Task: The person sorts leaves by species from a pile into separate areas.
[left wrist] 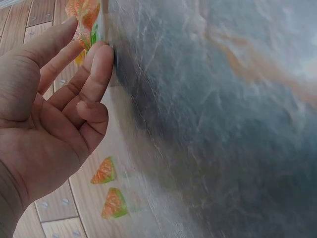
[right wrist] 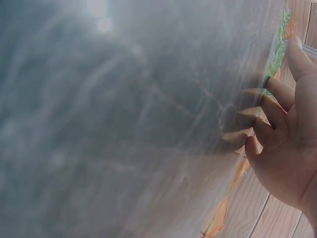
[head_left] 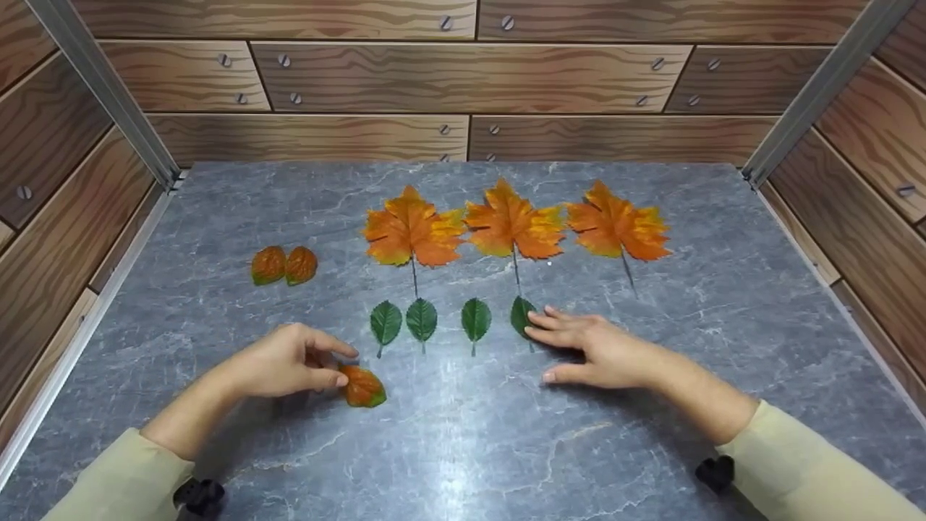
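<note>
My left hand (head_left: 282, 362) pinches the edge of a small orange leaf with green margins (head_left: 365, 386), thumb on its left end. In the left wrist view, part of that leaf shows beyond the thumb of the left hand (left wrist: 59, 109). My right hand (head_left: 608, 351) lies low over the table, fingers spread. Its fingertips rest on the rightmost green leaf (head_left: 521, 315) and cover its right side. To the left in the same row are more green leaves, one at the middle (head_left: 475, 320), two close together (head_left: 422, 320).
Three orange maple leaves with stems stand in a row at the back, the middle one (head_left: 512, 223) among them. Two small orange-green leaves (head_left: 268, 265) lie side by side at left. Wood-patterned walls (head_left: 470, 76) bound the grey marbled table (head_left: 463, 449).
</note>
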The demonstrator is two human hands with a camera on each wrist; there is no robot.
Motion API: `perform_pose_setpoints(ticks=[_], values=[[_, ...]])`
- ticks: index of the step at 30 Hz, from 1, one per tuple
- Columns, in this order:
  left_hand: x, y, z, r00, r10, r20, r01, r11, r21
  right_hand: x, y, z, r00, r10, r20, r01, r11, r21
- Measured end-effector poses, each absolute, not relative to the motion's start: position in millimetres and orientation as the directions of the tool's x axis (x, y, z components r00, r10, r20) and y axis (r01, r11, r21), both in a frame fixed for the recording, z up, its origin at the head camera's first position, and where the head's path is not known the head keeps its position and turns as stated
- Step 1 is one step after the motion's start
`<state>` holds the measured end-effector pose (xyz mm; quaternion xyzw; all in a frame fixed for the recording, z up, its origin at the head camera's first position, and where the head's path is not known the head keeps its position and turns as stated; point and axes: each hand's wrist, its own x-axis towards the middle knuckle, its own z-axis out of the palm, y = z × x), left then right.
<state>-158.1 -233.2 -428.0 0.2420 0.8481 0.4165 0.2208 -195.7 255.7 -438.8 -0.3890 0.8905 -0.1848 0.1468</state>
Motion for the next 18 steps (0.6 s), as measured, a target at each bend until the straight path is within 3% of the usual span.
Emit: perform_pose_setpoints(ticks=[18], values=[[-157.6,-212.9,-433.9,-0.846,0.521,-0.113,0.250,0.574,0.780,-195.1,255.2,-437.7,-0.655,-0.744,-0.129,-0.635,0.635,-0.441]])
